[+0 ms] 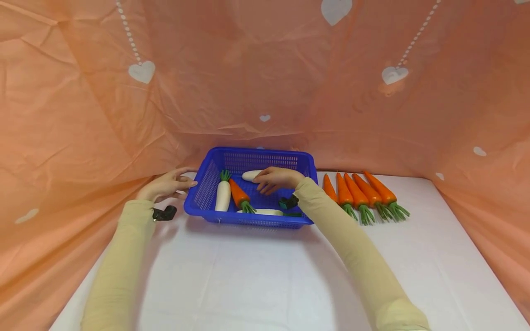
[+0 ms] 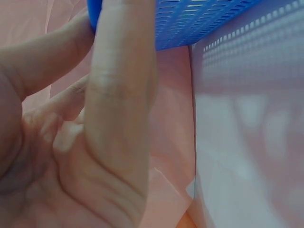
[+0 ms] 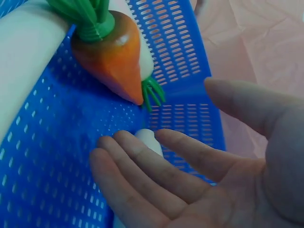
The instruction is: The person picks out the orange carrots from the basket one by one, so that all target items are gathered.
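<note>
A blue plastic basket [image 1: 248, 219] stands on the table. My left hand [image 1: 165, 185] is at its left rim, fingertips touching it and fingers fairly straight, with the palm in the left wrist view. Inside the basket hovers my right hand [image 1: 277, 177], its fingers extended and holding nothing. Under those fingers lies a white radish [image 1: 250, 175], partly hidden by the hand. At the basket's left side are an upright-lying white radish [image 1: 222, 196] with green leaves and a carrot [image 1: 239, 193]. Another white radish [image 1: 267, 212] lies along the front wall.
Several carrots [image 1: 357, 191] lie in a row right of the basket, green tops toward me. White cloth covers the table [image 1: 248, 276]. An orange curtain [image 1: 265, 82] with white hearts hangs close behind and at both sides.
</note>
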